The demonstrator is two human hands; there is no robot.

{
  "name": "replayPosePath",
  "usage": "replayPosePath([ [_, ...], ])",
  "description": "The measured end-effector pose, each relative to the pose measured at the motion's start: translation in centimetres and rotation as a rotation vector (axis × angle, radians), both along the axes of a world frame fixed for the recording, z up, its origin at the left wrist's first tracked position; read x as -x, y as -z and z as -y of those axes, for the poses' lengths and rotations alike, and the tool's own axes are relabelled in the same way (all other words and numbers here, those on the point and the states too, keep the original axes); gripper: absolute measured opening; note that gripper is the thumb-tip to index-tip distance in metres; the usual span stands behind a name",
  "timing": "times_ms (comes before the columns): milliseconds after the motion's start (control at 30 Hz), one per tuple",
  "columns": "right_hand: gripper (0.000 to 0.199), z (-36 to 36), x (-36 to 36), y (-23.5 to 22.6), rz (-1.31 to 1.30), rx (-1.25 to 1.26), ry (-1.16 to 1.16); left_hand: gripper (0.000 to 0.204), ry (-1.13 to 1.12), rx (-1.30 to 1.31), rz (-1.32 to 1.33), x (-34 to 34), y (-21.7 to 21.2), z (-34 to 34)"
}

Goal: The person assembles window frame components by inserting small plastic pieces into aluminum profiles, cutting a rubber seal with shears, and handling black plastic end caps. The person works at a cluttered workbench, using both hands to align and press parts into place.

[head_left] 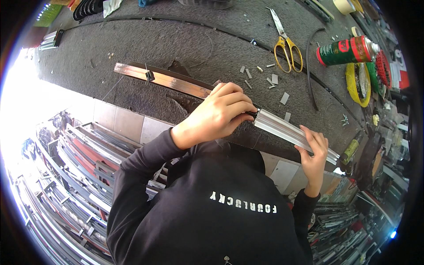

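Note:
My right hand [314,154] is closed around a silver aluminium profile [282,128] that slants across the near edge of the bench. Thumb and fingers of my left hand [218,110] pinch a small black piece [253,114] at the profile's left end. How far this piece sits inside the profile is hidden by my fingertips. Beyond my left hand lies a copper-brown metal bar [172,84] with a black clip [149,76] on it; my hand covers the bar's right end.
Yellow-handled scissors [285,48] lie on the grey carpeted bench [176,39] among small grey offcuts [285,98]. To the right are a green-and-red spray can [346,51], a yellow basket [355,88] and a black strip [311,79]. Racks of long metal profiles [84,163] stand below the bench.

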State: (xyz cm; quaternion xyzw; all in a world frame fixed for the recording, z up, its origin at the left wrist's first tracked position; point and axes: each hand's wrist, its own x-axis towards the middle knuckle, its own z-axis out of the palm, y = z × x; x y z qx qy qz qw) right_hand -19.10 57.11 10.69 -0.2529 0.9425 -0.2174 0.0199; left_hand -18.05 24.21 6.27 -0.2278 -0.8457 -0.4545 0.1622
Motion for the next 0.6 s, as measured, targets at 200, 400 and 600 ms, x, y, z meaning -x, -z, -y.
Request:
replayPosePath([
  [200,0.057,0.0,-0.1,-0.5,0.003,-0.042,0.009,0.029,0.099,0.127,0.089,0.2,-1.5,1.5],
  [400,0.058,0.0,0.1,-0.7,0.007,-0.054,-0.003,0.029,0.136,0.199,-0.051,0.8,-1.0,1.6],
  [600,0.057,0.1,0.2,-0.7,0.008,-0.048,-0.015,0.033,0.138,0.135,-0.058,1.0,0.2,1.3],
])
